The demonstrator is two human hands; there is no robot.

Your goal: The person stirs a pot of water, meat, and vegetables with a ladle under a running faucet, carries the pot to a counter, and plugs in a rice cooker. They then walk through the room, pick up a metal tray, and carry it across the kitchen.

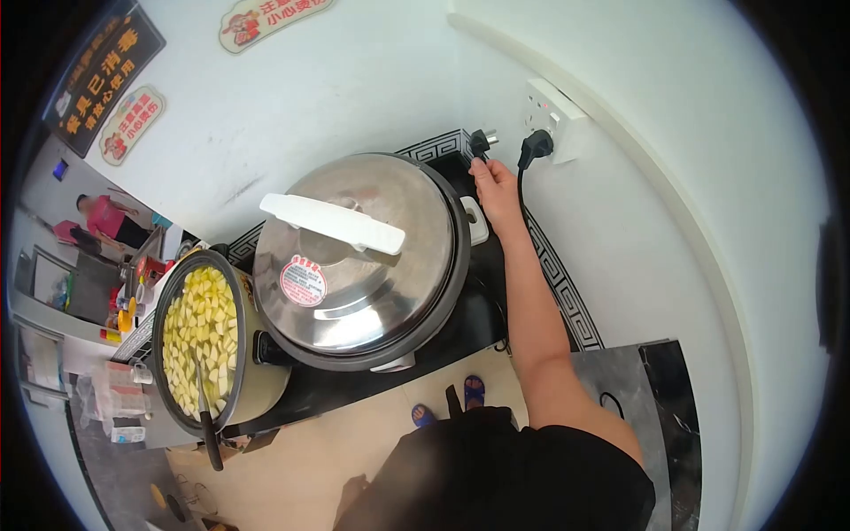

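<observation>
**At the socket: loose plug in the right hand**

At one o'clock of the cooker (372, 292), close to the white wall, the right hand (496, 190) reaches over the black counter (469, 327). Its fingers (479, 165) are drawn together and pinch the rear of a black plug (481, 140). The plug's bare prongs point toward three o'clock, at the socket (553, 115). A second plug (536, 144) sits in that socket, its cord hanging down past the wrist. The left hand is out of view.

The plug looks light, hard and stiff, with a moulded body that should give a sure hold. The cord behind it is likely limp and may tug a little. The body is the place to grip, well back from the metal prongs, and never by the cord.

At nine o'clock of the cooker stands a pot (266, 380) of yellow chunks with a ladle (208, 425) in it.
</observation>
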